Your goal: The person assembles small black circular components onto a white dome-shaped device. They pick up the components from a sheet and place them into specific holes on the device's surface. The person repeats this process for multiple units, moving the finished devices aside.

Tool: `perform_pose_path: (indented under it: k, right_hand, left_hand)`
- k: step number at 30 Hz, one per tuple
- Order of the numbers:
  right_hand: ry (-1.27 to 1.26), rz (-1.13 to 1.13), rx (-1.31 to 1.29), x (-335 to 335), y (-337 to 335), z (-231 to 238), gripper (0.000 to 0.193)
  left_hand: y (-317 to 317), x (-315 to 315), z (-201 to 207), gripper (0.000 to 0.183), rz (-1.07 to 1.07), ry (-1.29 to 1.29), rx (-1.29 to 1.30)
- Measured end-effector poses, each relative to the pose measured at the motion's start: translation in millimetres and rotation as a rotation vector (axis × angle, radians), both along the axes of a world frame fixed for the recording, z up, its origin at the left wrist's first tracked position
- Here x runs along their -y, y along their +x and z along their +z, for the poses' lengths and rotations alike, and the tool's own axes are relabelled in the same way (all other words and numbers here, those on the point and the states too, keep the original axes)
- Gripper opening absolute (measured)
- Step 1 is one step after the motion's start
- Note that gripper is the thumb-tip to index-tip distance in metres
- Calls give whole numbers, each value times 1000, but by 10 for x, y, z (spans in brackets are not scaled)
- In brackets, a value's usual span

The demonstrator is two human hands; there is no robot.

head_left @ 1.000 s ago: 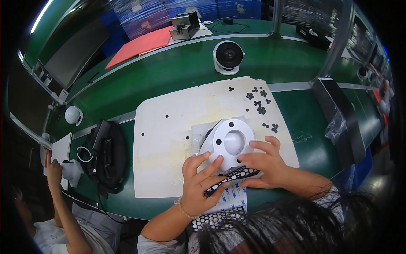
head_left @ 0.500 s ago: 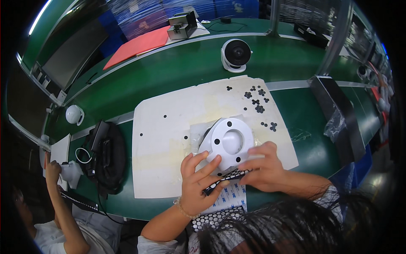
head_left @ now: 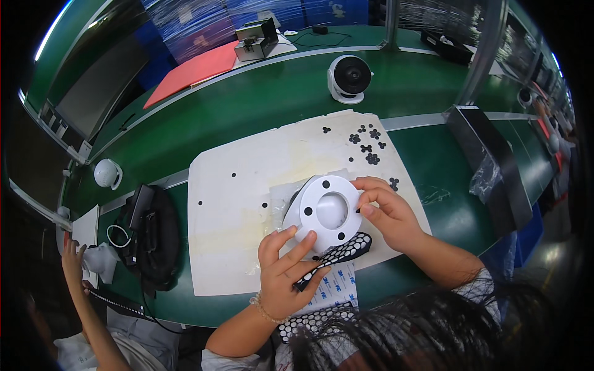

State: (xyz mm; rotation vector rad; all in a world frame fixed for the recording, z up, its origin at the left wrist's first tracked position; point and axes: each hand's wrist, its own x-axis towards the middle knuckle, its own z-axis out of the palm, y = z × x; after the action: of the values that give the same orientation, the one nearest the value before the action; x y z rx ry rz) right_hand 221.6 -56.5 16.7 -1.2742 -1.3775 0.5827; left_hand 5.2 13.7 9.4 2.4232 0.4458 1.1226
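Observation:
A white round base with a large central hole (head_left: 317, 230) rests face up on its white housing, with black round pads set around its rim. My left hand (head_left: 288, 272) grips a bent sheet of round adhesive pads (head_left: 346, 249), black with pale dots, and its upper fingers rest against the base's near left edge. At the base's right edge, my right hand (head_left: 391, 216) pinches a small black round pad (head_left: 358, 210) between thumb and finger. A paper backing with blue print (head_left: 337, 287) hangs below the sheet. Another dotted sheet (head_left: 312, 324) lies nearest me.
Loose black pads (head_left: 372, 159) are scattered on the pale board (head_left: 229, 247). A white camera (head_left: 349, 79) stands beyond it. Right is a long black box (head_left: 492, 167); left, a black bag (head_left: 162, 241). A co-worker's hand (head_left: 73, 263) is at far left.
My right hand has moved off the dotted sheet, up to the base's right edge, with a small pad. The left hand keeps the sheet, which now shows more of its dotted face.

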Motion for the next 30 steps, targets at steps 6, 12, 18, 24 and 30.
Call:
perform_pose_path:
  k: [6, 12, 18, 24, 30]
  right_hand:
    - [6, -11, 45, -2, 3, -3, 15]
    - [33, -27, 62, -3, -13, -39, 13]
    - [158, -84, 281, -23, 44, -116, 13]
    - [227, -89, 221, -16, 123, -140, 22]
    - [-359, 95, -566, -49, -16, -31, 25]
  left_hand:
    - [3, 5, 4, 16, 4, 2, 0]
    - [8, 9, 1, 15, 10, 17, -2]
    - [6, 9, 2, 14, 13, 23, -11]
    - [-6, 4, -9, 14, 16, 19, -7]
    - [-3, 4, -28, 15, 7, 18, -1]
